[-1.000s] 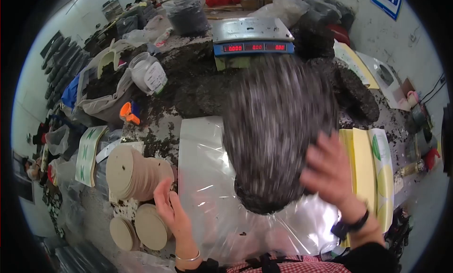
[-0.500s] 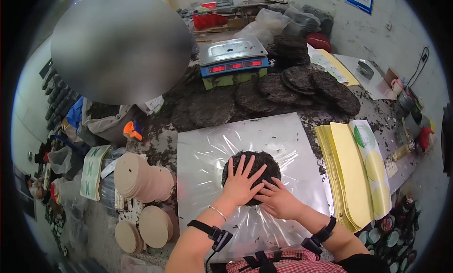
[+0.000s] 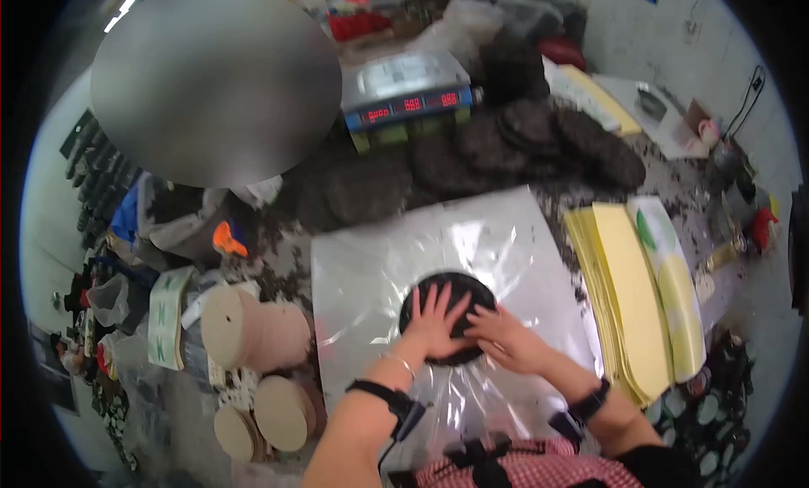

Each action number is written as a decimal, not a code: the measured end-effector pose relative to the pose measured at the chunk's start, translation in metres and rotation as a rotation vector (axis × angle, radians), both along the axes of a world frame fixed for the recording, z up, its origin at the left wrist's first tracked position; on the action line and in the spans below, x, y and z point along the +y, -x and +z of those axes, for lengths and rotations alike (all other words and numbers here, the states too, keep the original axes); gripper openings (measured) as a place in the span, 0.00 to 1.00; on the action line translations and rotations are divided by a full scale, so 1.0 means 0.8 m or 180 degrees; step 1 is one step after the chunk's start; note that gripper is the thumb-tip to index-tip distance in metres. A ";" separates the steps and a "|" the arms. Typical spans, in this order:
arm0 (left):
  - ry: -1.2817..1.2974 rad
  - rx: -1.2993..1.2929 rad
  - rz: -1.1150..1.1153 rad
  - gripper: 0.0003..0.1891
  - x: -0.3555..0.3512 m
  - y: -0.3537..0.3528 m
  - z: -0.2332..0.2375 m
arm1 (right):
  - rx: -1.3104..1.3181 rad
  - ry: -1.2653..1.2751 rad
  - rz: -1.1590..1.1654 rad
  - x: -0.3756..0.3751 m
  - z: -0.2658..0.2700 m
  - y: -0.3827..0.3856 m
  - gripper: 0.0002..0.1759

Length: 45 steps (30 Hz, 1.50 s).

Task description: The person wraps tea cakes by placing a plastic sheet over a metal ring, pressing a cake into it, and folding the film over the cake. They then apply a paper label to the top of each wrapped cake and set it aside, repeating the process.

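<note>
A dark round cake (image 3: 468,299), perhaps pressed seaweed, lies in the middle of a clear plastic sheet (image 3: 455,404) pulled into creases around it. Under the plastic is a shiny square metal plate (image 3: 354,269). My left hand (image 3: 435,326) rests flat on the cake's left and middle part, fingers spread. My right hand (image 3: 510,340) is at the cake's right edge, its fingers stretched towards the left hand. Motion blur hides whether every right fingertip touches. Neither hand grips anything.
Behind the plate lie several dark round cakes (image 3: 497,147) and a blue scale (image 3: 409,100). Yellow paper sheets (image 3: 628,294) lie to the right. Round cardboard discs (image 3: 253,328) are stacked at left, near an orange object (image 3: 227,238). A person with a blurred head is across the table.
My right hand has shifted slightly up and right, its fingers more raised. My left hand stays on the cake, whose outline now looks smoother. The whole view has tilted and blurred.
</note>
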<state>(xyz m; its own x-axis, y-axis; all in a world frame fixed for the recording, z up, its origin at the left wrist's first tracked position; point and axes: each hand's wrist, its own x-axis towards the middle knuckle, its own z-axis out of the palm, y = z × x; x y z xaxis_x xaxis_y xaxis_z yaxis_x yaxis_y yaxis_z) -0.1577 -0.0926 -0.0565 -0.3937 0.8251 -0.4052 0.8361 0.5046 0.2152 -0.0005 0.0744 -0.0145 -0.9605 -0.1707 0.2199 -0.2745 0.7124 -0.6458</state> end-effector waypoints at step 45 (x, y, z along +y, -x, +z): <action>-0.2155 0.1412 0.0961 0.18 -0.028 -0.093 0.004 | -0.0638 0.0848 -0.2352 -0.014 -0.077 0.009 0.53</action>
